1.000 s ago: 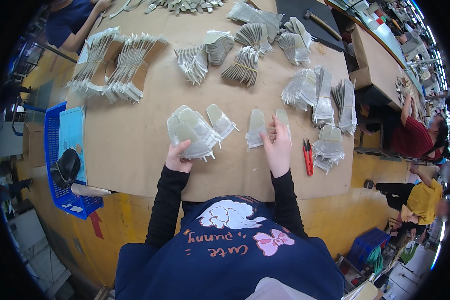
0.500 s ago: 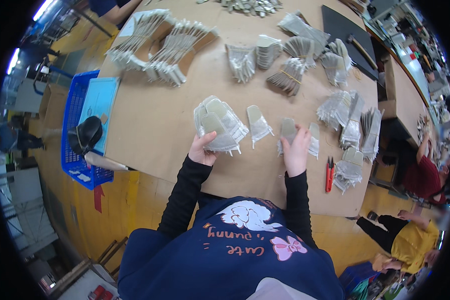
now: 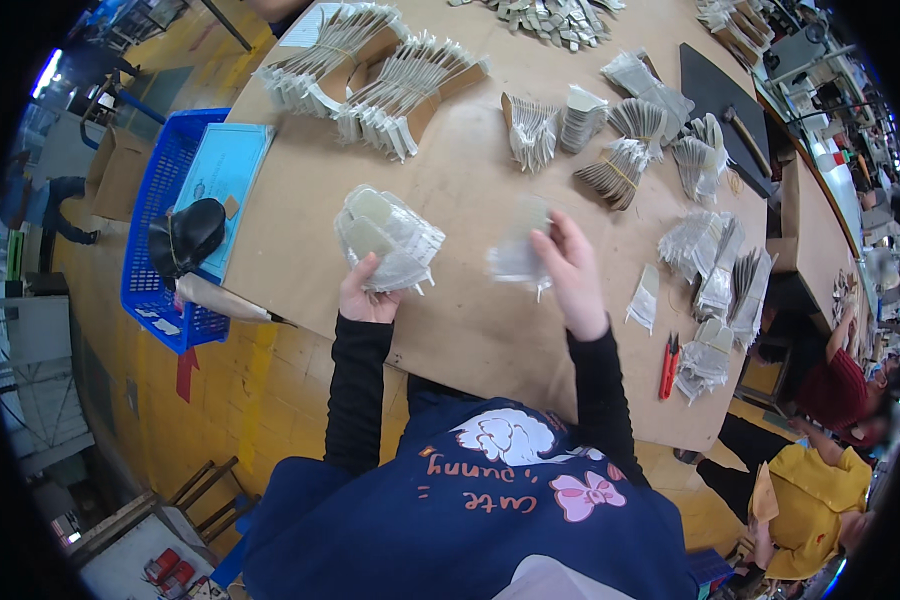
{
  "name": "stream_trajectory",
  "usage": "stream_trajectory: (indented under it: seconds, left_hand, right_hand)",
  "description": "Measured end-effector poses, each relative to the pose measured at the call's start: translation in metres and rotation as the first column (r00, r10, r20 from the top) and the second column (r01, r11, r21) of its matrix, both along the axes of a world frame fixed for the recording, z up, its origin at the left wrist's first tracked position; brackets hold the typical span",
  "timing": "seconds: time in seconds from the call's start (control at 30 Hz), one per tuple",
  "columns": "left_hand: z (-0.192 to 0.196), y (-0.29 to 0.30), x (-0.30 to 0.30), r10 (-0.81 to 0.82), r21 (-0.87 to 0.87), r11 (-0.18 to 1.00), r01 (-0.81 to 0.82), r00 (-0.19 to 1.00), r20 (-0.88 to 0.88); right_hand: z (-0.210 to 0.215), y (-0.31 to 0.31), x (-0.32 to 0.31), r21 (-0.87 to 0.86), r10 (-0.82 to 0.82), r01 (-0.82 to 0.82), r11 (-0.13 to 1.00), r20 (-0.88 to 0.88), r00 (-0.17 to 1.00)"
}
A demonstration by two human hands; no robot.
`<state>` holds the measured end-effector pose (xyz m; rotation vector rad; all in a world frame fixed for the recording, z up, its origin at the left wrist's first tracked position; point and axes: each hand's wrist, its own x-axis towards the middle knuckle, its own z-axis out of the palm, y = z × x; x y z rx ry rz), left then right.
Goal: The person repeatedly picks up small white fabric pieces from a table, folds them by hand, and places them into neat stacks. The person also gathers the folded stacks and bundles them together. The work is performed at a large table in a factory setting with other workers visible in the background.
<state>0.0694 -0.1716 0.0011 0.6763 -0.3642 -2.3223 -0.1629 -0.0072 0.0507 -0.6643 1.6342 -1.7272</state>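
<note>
My left hand (image 3: 370, 297) grips a loose fan of flat, round-topped pieces (image 3: 388, 238), grey-green with a whitish, frayed covering. Its thumb lies across their lower edge. To the right, just above the tabletop, my right hand (image 3: 576, 268) pinches a similar piece (image 3: 515, 255). Motion blurs that piece, so I cannot tell whether it is one or two together. A single matching piece (image 3: 644, 300) lies flat to the right of my right hand. Red-handled thread snips (image 3: 668, 368) rest beyond it, beside a small pile of pieces (image 3: 705, 358).
Banded bundles (image 3: 615, 172) of similar pieces stand across the table's far right. Larger fanned bundles (image 3: 410, 92) lie far left. A hammer (image 3: 748, 140) rests on a black board (image 3: 705, 85). A blue basket (image 3: 140, 250) adjoins the left edge. Other people work at the right.
My right hand has moved left toward the left hand's fan, carrying what it picked up. Two of the three loose pieces have left their spots on the table. The whole view has shifted.
</note>
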Motion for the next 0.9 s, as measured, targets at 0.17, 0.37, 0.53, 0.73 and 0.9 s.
stream_trajectory:
  seconds: [0.17, 0.37, 0.53, 0.73, 0.9]
  left_hand:
    - [0.014, -0.001, 0.015, 0.004, -0.016, 1.0, -0.006, 0.991, -0.134]
    - [0.02, 0.012, 0.01, 0.016, -0.005, 1.0, -0.017, 0.993, -0.114]
    - [0.019, 0.031, -0.021, -0.072, 0.07, 0.995, 0.072, 0.997, -0.003]
    - [0.021, 0.063, -0.064, -0.291, -0.055, 0.952, 0.3, 0.947, 0.135]
    - [0.008, 0.076, -0.078, -0.392, -0.019, 0.916, 0.4, 0.904, 0.17]
  right_hand:
    - [-0.037, -0.075, 0.032, 0.123, 0.14, -0.116, 0.986, -0.207, 0.968]
    - [-0.024, -0.075, 0.047, 0.141, 0.05, 0.065, 0.988, -0.687, 0.725]
    - [0.029, -0.026, 0.038, 0.08, 0.062, -0.029, 0.996, -0.442, 0.895]
    - [0.033, -0.001, 0.047, 0.1, 0.07, -0.014, 0.995, -0.584, 0.809]
    - [0.018, 0.03, 0.035, 0.136, 0.042, 0.006, 0.991, -0.346, 0.937]
